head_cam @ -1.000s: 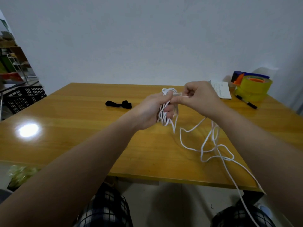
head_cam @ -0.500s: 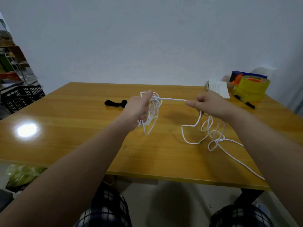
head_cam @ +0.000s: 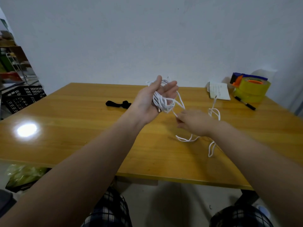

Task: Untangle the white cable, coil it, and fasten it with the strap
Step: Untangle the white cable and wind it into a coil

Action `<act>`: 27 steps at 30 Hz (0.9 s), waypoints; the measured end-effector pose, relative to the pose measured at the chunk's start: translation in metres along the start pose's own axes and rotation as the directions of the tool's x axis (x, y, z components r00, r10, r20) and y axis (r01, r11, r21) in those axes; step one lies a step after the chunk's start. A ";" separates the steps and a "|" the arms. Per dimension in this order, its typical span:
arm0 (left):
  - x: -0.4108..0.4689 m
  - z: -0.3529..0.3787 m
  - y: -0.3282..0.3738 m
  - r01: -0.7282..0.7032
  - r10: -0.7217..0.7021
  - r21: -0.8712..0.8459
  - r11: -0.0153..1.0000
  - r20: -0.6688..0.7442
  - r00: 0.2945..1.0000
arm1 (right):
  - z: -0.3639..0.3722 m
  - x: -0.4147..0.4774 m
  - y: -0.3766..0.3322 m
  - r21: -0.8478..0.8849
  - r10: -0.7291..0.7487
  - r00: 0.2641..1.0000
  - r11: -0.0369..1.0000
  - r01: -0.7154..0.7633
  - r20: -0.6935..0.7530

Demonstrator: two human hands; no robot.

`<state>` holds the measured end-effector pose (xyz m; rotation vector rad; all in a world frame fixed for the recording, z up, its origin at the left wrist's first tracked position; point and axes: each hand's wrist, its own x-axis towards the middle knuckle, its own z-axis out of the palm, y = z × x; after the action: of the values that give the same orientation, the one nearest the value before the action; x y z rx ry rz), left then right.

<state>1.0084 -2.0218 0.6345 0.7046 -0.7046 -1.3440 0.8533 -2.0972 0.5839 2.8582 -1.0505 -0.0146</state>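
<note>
The white cable is wound in loops around my left hand, which is raised palm up above the table with the fingers spread and the loops resting in the palm. A strand runs from the loops down to my right hand, which pinches it just below and to the right. The loose rest of the cable lies in bends on the wooden table under and beyond my right hand. The black strap lies on the table left of my left hand, apart from both hands.
A white notepad, a black pen and rolls of yellow tape sit at the table's far right. A black crate stands off the left edge. A green bag lies on the floor.
My left hand has turned palm up and risen with the loops. My right hand has come in and down, closer to the left hand, drawing the strand shorter. Less loose cable lies on the table.
</note>
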 end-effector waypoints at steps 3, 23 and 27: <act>0.012 -0.005 0.005 -0.084 0.094 0.078 0.993 -0.141 0.986 | 0.003 -0.004 -0.005 0.430 -0.017 1.000 0.903 0.011 0.011; 0.018 -0.061 -0.029 -0.100 0.365 0.869 0.484 -0.097 0.926 | -0.020 -0.021 -0.023 0.832 0.158 0.885 0.445 0.332 -0.438; 0.016 -0.072 -0.019 -0.087 0.314 0.703 0.706 -0.200 0.928 | -0.025 -0.033 -0.005 0.955 0.134 0.974 0.261 0.141 -0.181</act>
<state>1.0557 -2.0366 0.5768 1.3589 -1.0043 -0.7067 0.8325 -2.0702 0.6079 3.6814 -1.2756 1.4950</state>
